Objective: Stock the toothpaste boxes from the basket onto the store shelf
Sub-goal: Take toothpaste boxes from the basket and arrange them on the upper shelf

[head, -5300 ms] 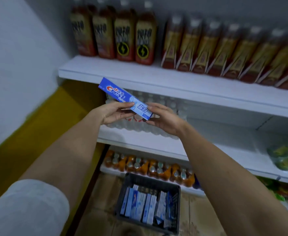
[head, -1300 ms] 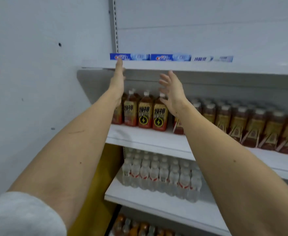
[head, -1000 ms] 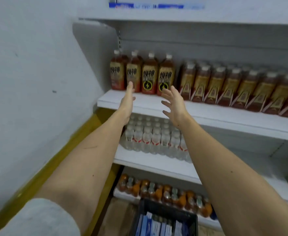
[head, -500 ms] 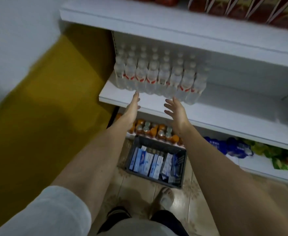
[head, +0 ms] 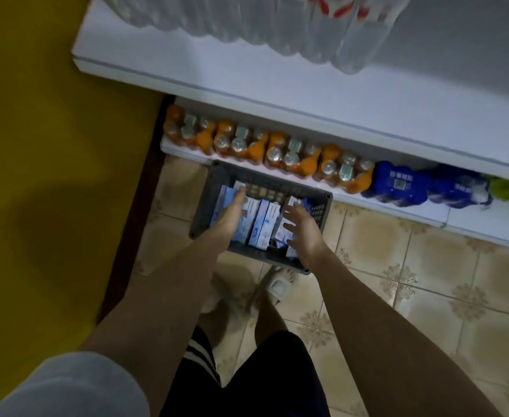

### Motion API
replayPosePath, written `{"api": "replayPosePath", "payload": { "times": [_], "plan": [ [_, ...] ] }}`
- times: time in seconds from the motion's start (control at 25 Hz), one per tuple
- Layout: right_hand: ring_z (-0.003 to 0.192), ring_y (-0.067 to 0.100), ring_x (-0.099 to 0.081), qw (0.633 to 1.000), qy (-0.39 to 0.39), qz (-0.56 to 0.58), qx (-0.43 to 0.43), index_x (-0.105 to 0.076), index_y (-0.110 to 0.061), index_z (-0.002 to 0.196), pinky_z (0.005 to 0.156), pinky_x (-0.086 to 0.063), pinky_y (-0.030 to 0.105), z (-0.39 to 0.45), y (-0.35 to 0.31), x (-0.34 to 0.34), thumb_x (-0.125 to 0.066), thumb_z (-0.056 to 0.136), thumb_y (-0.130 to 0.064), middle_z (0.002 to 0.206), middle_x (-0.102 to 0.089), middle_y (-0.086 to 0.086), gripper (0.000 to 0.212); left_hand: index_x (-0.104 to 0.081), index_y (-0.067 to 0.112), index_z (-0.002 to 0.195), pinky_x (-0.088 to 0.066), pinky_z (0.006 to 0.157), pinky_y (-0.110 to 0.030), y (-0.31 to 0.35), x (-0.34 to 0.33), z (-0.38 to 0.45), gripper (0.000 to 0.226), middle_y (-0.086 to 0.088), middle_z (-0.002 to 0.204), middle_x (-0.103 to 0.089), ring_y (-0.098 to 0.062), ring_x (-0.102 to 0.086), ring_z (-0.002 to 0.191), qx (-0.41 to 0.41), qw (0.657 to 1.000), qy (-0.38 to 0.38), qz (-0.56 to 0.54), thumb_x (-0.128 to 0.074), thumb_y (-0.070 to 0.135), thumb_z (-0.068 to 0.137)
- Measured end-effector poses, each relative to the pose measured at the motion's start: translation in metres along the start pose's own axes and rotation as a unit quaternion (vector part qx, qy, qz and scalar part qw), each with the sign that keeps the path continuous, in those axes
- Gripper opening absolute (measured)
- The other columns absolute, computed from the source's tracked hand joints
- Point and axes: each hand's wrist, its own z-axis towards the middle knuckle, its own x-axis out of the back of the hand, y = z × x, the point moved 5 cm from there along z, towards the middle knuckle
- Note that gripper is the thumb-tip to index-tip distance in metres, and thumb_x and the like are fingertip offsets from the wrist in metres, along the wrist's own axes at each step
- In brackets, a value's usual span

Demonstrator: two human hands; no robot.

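A dark grey basket point(head: 322, 206) is seen on the tiled floor point(head: 428, 266), just in front of the lowest shelf, and the toothpaste boxes point(head: 263, 225) are held inside it, stood side by side with their blue and white faces turned up. Both arms are stretched down over the basket. The left hand point(head: 232, 216) is laid over the boxes at the left side of the basket, its fingers straight and pressed together, the tips reaching toward the far wall; whether a box is actually touched cannot be told. The right hand point(head: 303, 233) is held above the right side of the basket, its fingers spread and relaxed, with nothing gripped in it. On the lowest shelf, just behind the basket, a row of orange bottles point(head: 265, 149) is seen from above, and blue packs point(head: 401, 185) are placed to their right. Above these a white shelf point(head: 277, 79) juts out, and clear water bottles point(head: 277, 22) are stood on it at the top of the view, blurred. A yellow wall point(head: 42, 145) is seen on the left. Below the arms, dark shorts point(head: 262, 380) with white stripes and a foot in a pale sandal point(head: 277, 287) are visible on the floor, the sandal just beside the near edge of the basket.
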Motion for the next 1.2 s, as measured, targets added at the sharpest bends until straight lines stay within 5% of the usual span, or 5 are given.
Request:
{"api": "replayPosePath", "payload": {
  "times": [0.28,0.52,0.68,0.96,1.2],
  "plan": [
    [0.106,0.027,-0.059,0.987,0.052,-0.039,-0.144,-0.057,-0.008,0.131,0.101,-0.047,0.045,0.145,0.131,0.013,-0.055,0.092,-0.037,0.122,-0.063,0.016,0.048,-0.04,0.016,0.147,-0.025,0.11,-0.041,-0.108,-0.039,0.139,0.059,-0.005,0.152,-0.038,-0.027,-0.035,0.139,0.133,0.991,-0.01,0.026,-0.036,0.052,0.1],
    [0.066,0.016,-0.05,0.986,0.118,-0.058,-0.107,-0.053,-0.004,0.129,0.053,-0.037,0.025,0.264,0.202,0.026,-0.047,0.099,-0.016,0.101,-0.063,0.016,0.033,-0.045,0.012,0.143,-0.035,0.099,-0.035,-0.197,-0.093,0.254,0.054,-0.006,0.14,-0.051,-0.023,-0.048,0.124,0.16,0.982,-0.058,0.083,-0.044,0.045,0.1],
    [0.089,0.024,-0.063,0.983,0.162,-0.055,-0.059,-0.049,-0.01,0.137,0.045,-0.043,0.017,0.319,0.242,0.032,-0.045,0.098,-0.012,0.124,-0.059,0.017,0.039,-0.058,0.015,0.128,-0.046,0.083,-0.027,-0.234,-0.129,0.299,0.037,-0.001,0.122,-0.062,-0.011,-0.06,0.093,0.081,0.984,-0.08,0.135,-0.055,0.034,0.096],
    [0.119,0.023,-0.05,0.988,0.145,-0.056,-0.025,-0.048,-0.008,0.138,0.088,-0.048,0.019,0.34,0.258,0.037,-0.046,0.096,0.002,0.134,-0.034,0.006,0.043,-0.065,0.011,0.118,-0.053,0.071,-0.021,-0.257,-0.144,0.338,0.024,-0.003,0.111,-0.068,-0.013,-0.065,0.09,0.012,0.991,-0.061,0.121,-0.059,0.015,0.095],
    [0.105,0.016,-0.056,0.992,0.122,-0.031,0.005,-0.052,-0.017,0.137,0.06,-0.045,0.005,0.315,0.239,0.038,-0.036,0.091,0.015,0.127,-0.055,0.003,0.059,-0.065,0.009,0.112,-0.058,0.075,-0.026,-0.24,-0.126,0.322,0.027,-0.007,0.103,-0.069,-0.019,-0.068,0.091,0.058,0.995,-0.056,0.052,-0.071,0.015,0.087]
  ]
}}
